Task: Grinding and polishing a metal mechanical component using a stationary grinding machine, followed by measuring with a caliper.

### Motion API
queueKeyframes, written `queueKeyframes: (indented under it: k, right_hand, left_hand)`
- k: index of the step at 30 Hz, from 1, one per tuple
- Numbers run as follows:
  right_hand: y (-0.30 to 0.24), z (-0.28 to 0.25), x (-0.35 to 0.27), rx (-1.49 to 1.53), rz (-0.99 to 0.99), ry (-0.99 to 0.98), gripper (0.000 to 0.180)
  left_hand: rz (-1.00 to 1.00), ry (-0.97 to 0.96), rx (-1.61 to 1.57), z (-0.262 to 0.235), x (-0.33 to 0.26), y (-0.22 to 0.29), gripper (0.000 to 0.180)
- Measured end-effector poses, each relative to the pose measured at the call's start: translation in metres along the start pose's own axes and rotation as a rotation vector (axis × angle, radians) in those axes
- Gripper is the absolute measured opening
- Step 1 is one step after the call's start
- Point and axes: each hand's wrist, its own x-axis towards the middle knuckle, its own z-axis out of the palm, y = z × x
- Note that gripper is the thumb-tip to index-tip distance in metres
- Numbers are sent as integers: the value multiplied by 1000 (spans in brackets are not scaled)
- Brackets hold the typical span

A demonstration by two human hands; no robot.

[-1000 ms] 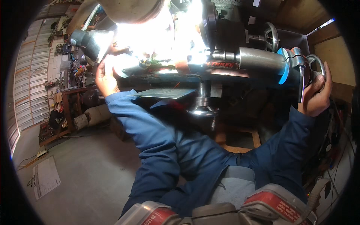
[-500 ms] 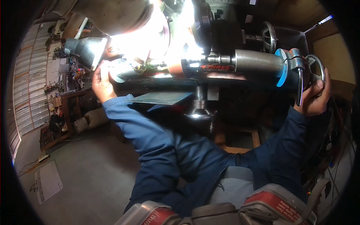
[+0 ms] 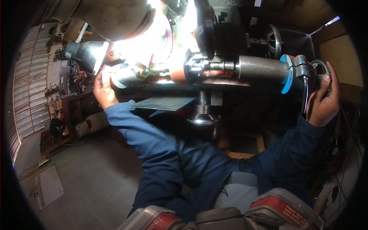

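A long machine assembly runs across in front of me. My left hand (image 3: 103, 90) has its fingers bent round a bright round metal end piece (image 3: 122, 76) at the left; glare hides part of the grip. On the far right, my right hand (image 3: 326, 94) wraps the rim of a small metal handwheel (image 3: 321, 66). Just left of it are a blue disc (image 3: 285, 74), a clamp with a downward lever (image 3: 305, 92) and a steel cylinder (image 3: 264, 67). Towards the middle stands an upright dark disc beside an orange-brown collar (image 3: 178, 73).
A black work lamp (image 3: 82, 53) shines from the left. Below the assembly are a flat metal plate (image 3: 165, 102) and another handwheel (image 3: 203, 119). A larger handwheel (image 3: 275, 41) stands behind at the right. Cluttered shelving (image 3: 73, 103) lines the left wall.
My right hand has turned with the small handwheel, its thumb now higher on the rim. The collar and fittings in the middle look slightly shifted. My left hand keeps nearly the same place.
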Motion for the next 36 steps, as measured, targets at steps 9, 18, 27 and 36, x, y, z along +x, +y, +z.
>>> queueKeyframes:
  k: [9, 18, 27, 36]
  right_hand:
    - [1, -7, 9, -103, 24, -134, 24]
    - [10, 4, -9, 67, -70, 29, 25]
    - [37, 30, -28, -101, -401, 456, 31]
    - [15, 11, -17, -2, -151, 107, 33]
  left_hand:
    - [-7, -38, -11, -3, -2, 1, 24]
    - [-3, -36, 10, -1, 2, 0, 23]
    - [-26, -27, -9, 0, 6, -3, 24]
    - [-16, -22, -24, 1, 4, -3, 24]
